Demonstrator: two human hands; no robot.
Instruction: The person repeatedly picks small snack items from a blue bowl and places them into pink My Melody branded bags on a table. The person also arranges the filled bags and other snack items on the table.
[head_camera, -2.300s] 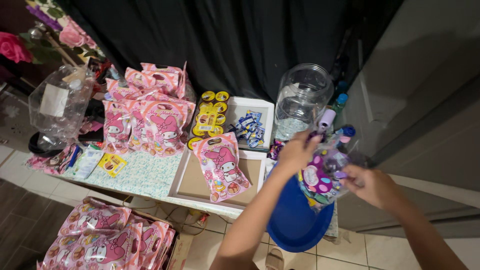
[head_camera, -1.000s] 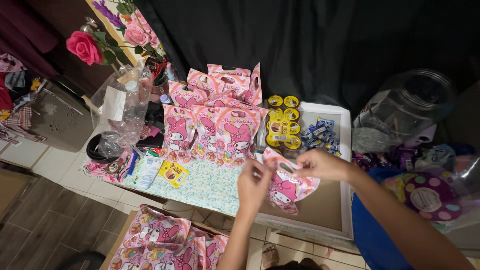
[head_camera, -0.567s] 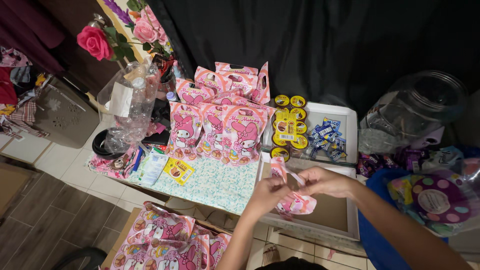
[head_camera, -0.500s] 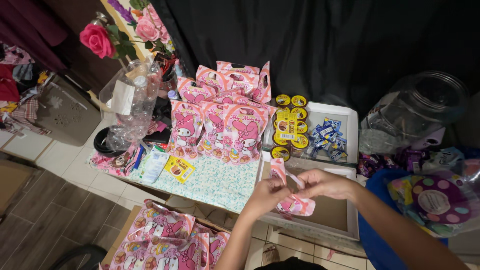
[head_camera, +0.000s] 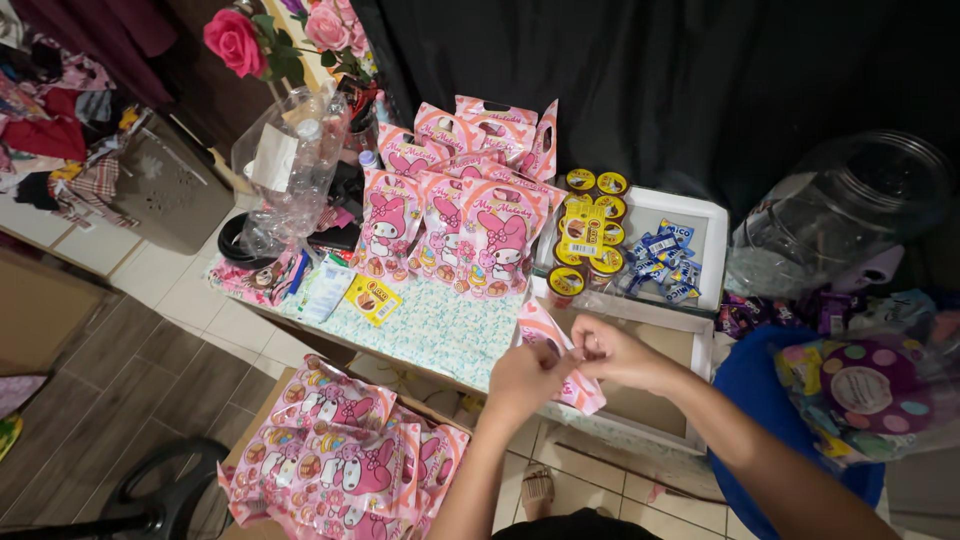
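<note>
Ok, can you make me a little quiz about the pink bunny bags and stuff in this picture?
1. True or false: both hands pinch one pink bag.
2. What holds the blue sweet wrappers? A) white tray B) clear jar C) blue bowl
3. What colour are the flowers at the top left?

Key: 1 true. 2 A, the white tray. 3 pink.

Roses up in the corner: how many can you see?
2. A deep pink rose stands at the top left; a paler pink rose is just right of it, cut by the frame edge. Others may be hidden.
</note>
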